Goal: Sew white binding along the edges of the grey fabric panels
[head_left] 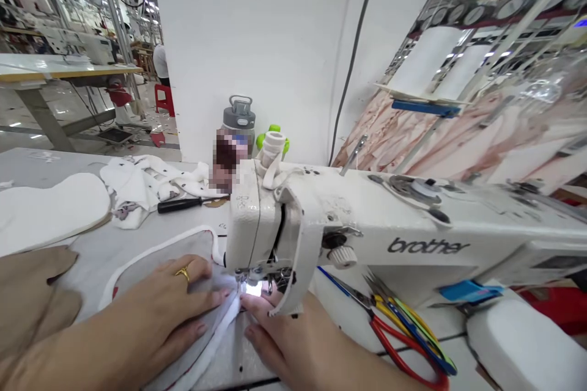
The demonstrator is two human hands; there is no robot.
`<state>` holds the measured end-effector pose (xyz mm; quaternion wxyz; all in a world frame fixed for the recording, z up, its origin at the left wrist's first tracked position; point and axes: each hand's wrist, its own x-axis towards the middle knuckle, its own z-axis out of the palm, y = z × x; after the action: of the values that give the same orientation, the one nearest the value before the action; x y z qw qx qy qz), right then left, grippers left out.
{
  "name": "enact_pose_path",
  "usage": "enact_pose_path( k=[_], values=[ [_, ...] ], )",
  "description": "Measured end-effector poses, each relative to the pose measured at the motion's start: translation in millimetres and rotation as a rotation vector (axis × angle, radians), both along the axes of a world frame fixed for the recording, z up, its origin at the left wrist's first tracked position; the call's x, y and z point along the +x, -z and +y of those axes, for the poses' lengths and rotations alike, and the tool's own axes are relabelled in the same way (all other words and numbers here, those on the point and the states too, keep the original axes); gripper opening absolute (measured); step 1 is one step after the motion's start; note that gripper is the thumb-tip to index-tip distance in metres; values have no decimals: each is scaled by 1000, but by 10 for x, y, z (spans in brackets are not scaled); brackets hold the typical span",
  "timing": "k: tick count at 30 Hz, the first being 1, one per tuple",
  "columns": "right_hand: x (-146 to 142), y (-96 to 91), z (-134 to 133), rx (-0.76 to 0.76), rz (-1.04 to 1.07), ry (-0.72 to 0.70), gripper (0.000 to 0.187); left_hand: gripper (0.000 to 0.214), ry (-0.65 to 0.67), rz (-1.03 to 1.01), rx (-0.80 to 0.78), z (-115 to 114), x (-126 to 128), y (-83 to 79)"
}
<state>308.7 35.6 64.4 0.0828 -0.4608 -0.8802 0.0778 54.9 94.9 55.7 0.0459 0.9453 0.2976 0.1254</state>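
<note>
A grey fabric piece with white edging (151, 250) lies under the needle area of a white sewing machine (275, 220). Flat on this fabric rests my left hand (169, 305), fingers stretched toward the needle and a ring on one of them. My right hand (293, 330) is just right of the needle, partly hidden behind the machine's head and a white curved guard. Its index fingertip touches the white edging close to the lit presser foot, with the thumb apart below. What its other fingers do is hidden.
Scissors with red handles (389, 342) and yellow-and-blue snips (413, 324) lie right of my right hand. A black-handled screwdriver (178, 204), white fabric scraps (132, 189) and brown fabric (36, 293) are at left. Thread cones (426, 58) stand behind; a bottle (239, 116) stands by the wall.
</note>
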Motion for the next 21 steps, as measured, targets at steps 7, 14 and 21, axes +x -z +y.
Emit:
enact_pose_path(
  k=[7, 14, 21],
  values=[
    [30, 19, 10, 16, 23, -48, 32, 38, -21, 9, 173, -161, 120, 113],
    [33, -26, 0, 22, 94, -16, 31, 29, -64, -99, 342, -346, 281, 127],
    [53, -73, 15, -35, 27, -99, 26, 43, -8, -174, 309, -299, 166, 155]
  ],
)
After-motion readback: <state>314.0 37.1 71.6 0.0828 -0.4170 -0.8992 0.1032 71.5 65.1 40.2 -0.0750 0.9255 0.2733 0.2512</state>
